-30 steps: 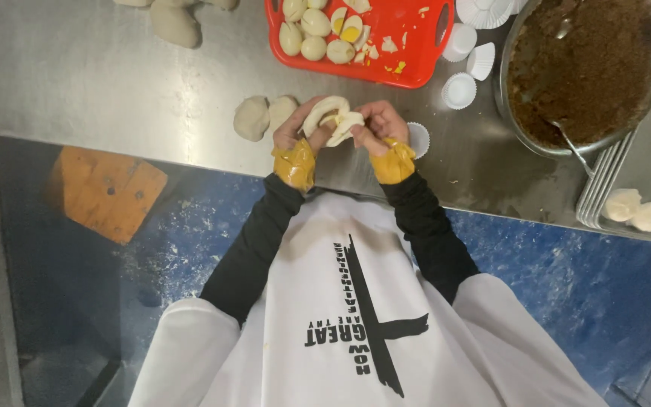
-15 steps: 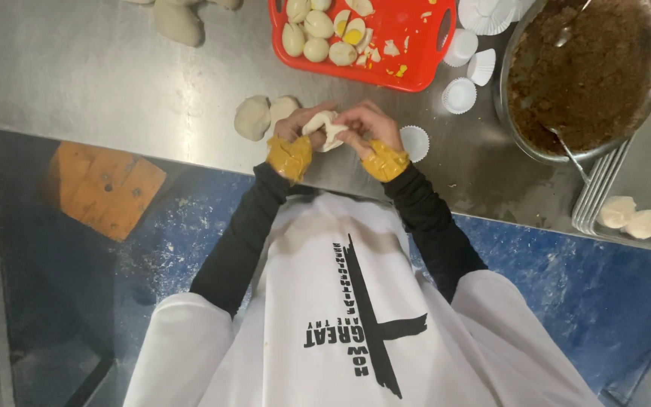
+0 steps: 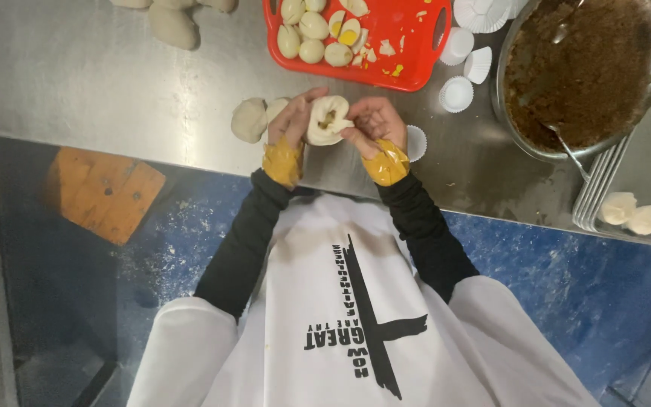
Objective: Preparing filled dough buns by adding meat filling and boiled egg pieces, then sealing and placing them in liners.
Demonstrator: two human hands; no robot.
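Both my hands hold one pale round of dough just above the steel table's near edge. My left hand cups its left side and my right hand pinches its right rim. The dough is gathered into a cup with a little brownish filling showing in its open middle. Both wrists are wrapped in yellow tape over black sleeves. Two plain dough balls lie on the table just left of my left hand.
A red tray with peeled and halved boiled eggs sits beyond my hands. A metal bowl of brown filling with a spoon stands at right, paper liners beside it. Shaped buns lie far right. Dough lumps sit top left.
The dough went from a stretched, flat strip between my hands to a gathered cup around filling. My hands have closed in toward each other.
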